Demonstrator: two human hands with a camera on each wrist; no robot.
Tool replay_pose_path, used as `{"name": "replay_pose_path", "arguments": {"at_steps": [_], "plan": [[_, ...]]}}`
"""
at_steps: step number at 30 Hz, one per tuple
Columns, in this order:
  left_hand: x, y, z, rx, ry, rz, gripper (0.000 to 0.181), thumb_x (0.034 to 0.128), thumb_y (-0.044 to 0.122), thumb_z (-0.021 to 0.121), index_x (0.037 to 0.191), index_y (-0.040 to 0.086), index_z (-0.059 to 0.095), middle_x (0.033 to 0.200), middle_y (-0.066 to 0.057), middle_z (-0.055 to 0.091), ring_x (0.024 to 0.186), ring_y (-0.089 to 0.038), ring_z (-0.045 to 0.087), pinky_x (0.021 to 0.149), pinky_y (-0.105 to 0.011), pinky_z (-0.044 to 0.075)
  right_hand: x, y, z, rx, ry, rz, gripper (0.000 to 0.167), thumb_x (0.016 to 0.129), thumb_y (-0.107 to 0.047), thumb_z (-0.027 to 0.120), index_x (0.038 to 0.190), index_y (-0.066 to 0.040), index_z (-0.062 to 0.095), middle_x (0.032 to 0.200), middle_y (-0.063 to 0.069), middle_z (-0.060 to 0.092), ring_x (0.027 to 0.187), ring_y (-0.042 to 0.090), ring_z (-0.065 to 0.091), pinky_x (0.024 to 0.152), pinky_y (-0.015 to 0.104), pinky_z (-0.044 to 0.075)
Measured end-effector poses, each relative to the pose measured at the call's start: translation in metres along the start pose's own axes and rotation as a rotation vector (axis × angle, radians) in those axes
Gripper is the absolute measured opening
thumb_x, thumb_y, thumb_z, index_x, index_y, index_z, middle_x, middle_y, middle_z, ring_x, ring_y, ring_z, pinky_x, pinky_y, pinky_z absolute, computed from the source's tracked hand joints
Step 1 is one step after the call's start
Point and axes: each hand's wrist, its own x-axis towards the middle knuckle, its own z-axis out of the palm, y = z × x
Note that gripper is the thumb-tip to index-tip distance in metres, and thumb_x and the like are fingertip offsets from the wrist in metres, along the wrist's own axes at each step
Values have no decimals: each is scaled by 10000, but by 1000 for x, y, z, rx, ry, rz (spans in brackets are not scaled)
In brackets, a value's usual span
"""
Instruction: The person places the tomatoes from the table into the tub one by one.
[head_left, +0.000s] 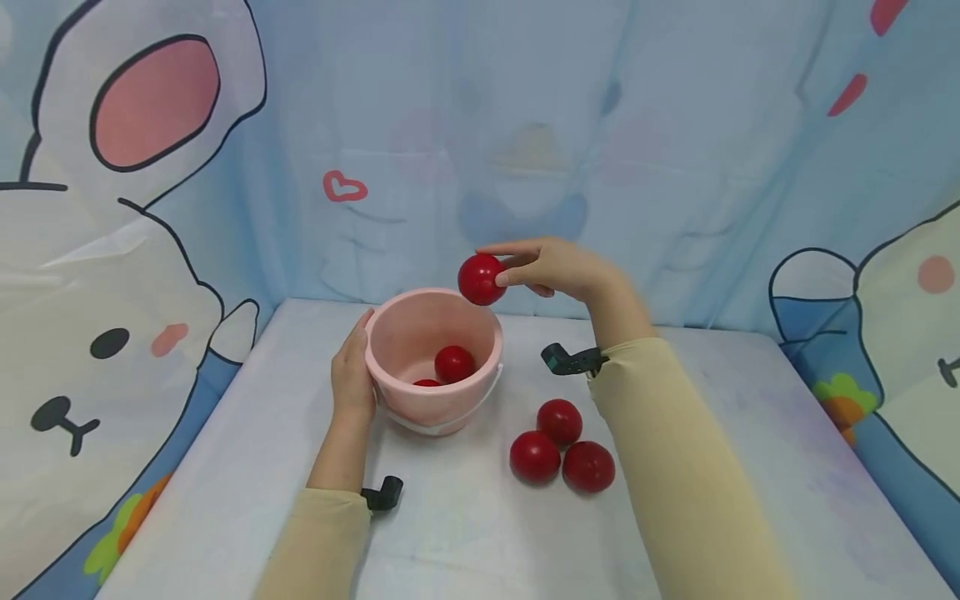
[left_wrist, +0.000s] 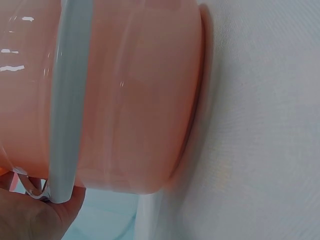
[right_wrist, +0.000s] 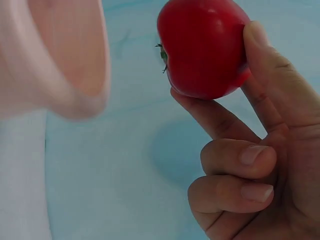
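Observation:
A pink bucket (head_left: 431, 408) with a pale handle (left_wrist: 72, 100) stands upright on the table. My left hand (head_left: 352, 375) rests against its left outer wall, fingers extended towards the rim; part of this hand is hidden behind the bucket in the left wrist view. My right hand (head_left: 562, 267) pinches a red tomato (right_wrist: 205, 50) between thumb and fingers, above the bucket's back right rim. The other two fingers curl towards the palm. Inside the bucket lies a tomato (head_left: 454, 364), with another (head_left: 427, 382) partly hidden by the front wall.
Three more tomatoes (head_left: 535, 457) sit grouped on the white table (head_left: 450, 533), right of the bucket and beside the right sleeve (head_left: 675, 467). A blue curtain (head_left: 420, 125) with cartoon rabbits hangs behind the table and along its sides.

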Motion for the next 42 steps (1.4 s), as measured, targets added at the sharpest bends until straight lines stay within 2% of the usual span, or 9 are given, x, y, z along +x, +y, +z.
{"name": "replay_pose_path", "arguments": {"at_steps": [2,4,8,11,15,24,32,37,42], "plan": [[0,1,1,-4,-3,-6,418,1032,404,426,1406,282,566,1443,131,552,1366,-16,457,1161,-276,371,8,-8,6,-15,-32,-14,530,784,-558,762,1278,-548,570,624,68,410,515,205,345,592,337,414],[0,2,1,-1,-6,-13,428,1035,407,415,1421,282,550,1454,139,539,1378,-18,445,1168,-283,365,17,-15,13,-41,-65,-32,498,797,-554,752,1262,-561,576,644,37,449,508,205,340,575,321,400],[0,2,2,22,-4,-36,411,1027,454,411,1406,369,544,1459,174,521,1393,-23,428,1169,-325,374,35,-30,29,-72,-142,-41,453,814,-522,750,1241,-549,601,983,-64,677,510,189,377,539,283,399],[-1,1,3,40,-4,-55,389,1011,492,436,1380,433,547,1447,200,522,1385,-20,432,1153,-344,398,45,-38,40,-82,-215,-33,459,835,-475,748,1269,-513,604,1214,-78,675,515,186,393,523,271,395],[-3,-1,5,56,2,-64,387,992,532,460,1361,463,552,1433,207,531,1376,-32,442,1139,-359,416,58,-43,55,-151,-291,-15,471,843,-446,750,1287,-494,604,1189,-46,680,559,197,425,558,277,428],[-5,-1,5,57,6,-38,405,1011,497,432,1387,407,554,1442,182,532,1386,-55,438,1159,-360,393,73,-55,88,-330,-381,13,432,860,-387,743,1282,-341,661,1063,11,645,958,178,503,738,271,484],[-4,-3,5,43,10,-32,392,1031,448,405,1379,378,573,1432,179,545,1382,-33,438,1175,-330,366,79,-51,106,-222,-445,197,419,881,-263,739,1288,-264,639,1290,28,539,1251,234,433,944,362,557],[-4,-2,5,48,10,-32,398,1028,459,406,1384,380,567,1431,184,544,1385,-28,434,1178,-343,364,80,-50,111,-116,-458,283,403,869,-216,751,1251,-195,624,1276,62,528,1231,262,444,994,427,537],[-4,-3,4,45,14,-16,401,1026,453,414,1383,362,573,1441,155,544,1397,-56,433,1191,-358,346,83,-47,115,-93,-535,273,417,911,-169,697,1318,-221,624,1259,64,523,1166,242,454,951,382,540]]}}
